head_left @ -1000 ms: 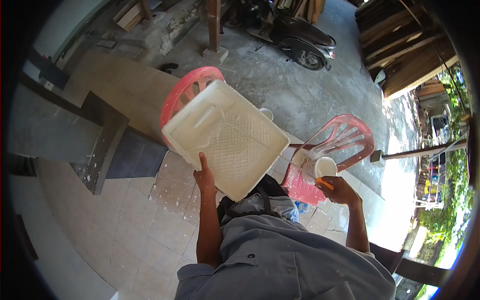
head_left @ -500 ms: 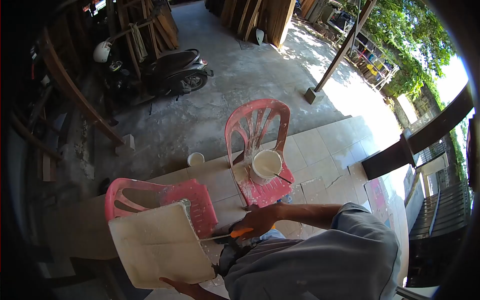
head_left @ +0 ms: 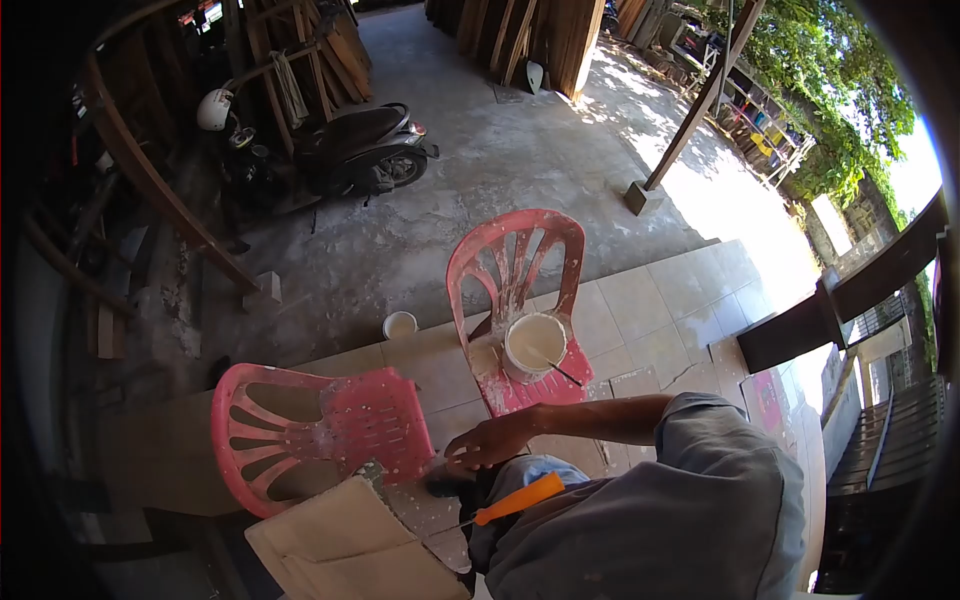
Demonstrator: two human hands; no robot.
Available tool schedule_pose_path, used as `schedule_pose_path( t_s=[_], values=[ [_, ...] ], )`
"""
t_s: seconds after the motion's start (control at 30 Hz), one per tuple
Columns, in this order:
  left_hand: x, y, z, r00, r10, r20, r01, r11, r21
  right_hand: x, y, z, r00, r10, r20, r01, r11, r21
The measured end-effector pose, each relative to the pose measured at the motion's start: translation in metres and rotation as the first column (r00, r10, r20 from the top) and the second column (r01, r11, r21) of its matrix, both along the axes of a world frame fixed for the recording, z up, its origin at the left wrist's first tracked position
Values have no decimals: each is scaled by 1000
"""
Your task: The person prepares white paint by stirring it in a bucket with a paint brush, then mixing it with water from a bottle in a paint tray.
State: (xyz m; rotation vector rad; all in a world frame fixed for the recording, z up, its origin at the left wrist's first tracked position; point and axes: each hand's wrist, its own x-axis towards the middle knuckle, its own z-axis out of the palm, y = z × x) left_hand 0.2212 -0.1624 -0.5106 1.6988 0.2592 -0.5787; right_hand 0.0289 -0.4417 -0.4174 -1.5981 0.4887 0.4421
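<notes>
My right hand (head_left: 490,443) reaches over my knees, its fingers loosely extended beside the front edge of the left red plastic chair (head_left: 375,420). It appears to hold nothing. Below it, an orange-handled tool (head_left: 520,498) with a thin shaft, like a screwdriver, lies across my lap. Its shaft points at the edge of a cream-coloured square panel (head_left: 350,545), which is tilted at the bottom of the view. A grey, rough patch shows on the panel's upper corner. My left hand is out of sight.
Another red chair (head_left: 515,270), spotted with white, bears a white bucket (head_left: 533,352) of pale liquid with a stick in it. A small white tub (head_left: 400,325) stands behind. Further off are a scooter (head_left: 365,155), wooden boards (head_left: 525,40) and a post (head_left: 700,100).
My right hand has let go of the orange handle and moved up and left. The panel has dropped lower, uncovering more of the left chair. My left hand has gone out of view.
</notes>
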Motion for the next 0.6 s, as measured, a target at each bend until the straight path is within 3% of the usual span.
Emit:
schedule_pose_path(
  t_s=[0.1,0.2,0.3,0.4,0.47,0.57,0.6],
  values=[
    [-11,9,7,997,76,-18,-76,997,-12,22,-2,-28,988,90,122,-62,973,-221],
    [-20,28,13,989,147,-22,-148,989,-23,64,-1,-43,940,148,307,-94,978,-184],
    [-30,53,21,973,231,-20,-232,972,-48,107,14,-20,920,228,318,-133,947,-293],
    [-42,93,33,933,359,-6,-358,930,-88,146,45,-12,804,293,518,-107,927,-359],
    [-54,125,46,885,466,-5,-463,877,-130,165,68,4,843,371,389,-244,909,-338],
    [-78,167,68,779,627,-33,-618,757,-213,198,110,7,800,557,223,-474,814,-335],
    [-82,171,75,753,656,-60,-652,728,-212,208,124,-1,746,604,280,-549,796,-257]
  ],
)
